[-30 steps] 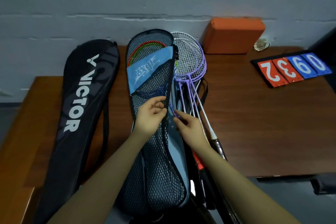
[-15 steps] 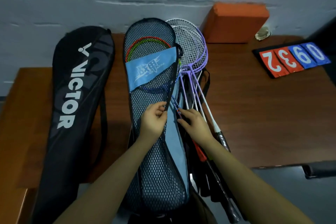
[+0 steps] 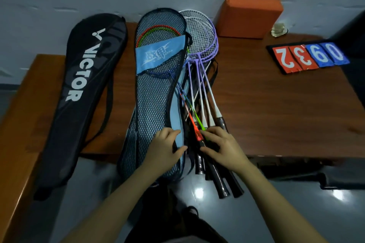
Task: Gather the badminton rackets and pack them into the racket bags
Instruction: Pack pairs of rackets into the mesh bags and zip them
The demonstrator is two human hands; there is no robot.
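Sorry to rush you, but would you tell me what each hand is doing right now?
Left hand: open, fingers resting on the blue mesh racket bag.
Right hand: open, fingers resting on the black racket handles.

On the desk point(image 3: 276, 114) the Victor bag point(image 3: 79, 94) lay left of the mesh bag point(image 3: 156, 104); loose rackets point(image 3: 203, 77) lay right of it, handles overhanging the near edge. The foam block point(image 3: 250, 16) and score cards point(image 3: 308, 57) sat behind, rightward.

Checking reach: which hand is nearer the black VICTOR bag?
Left. The left hand rests on the mesh racket bag beside the black VICTOR bag; the right hand lies farther right, on the racket handles.
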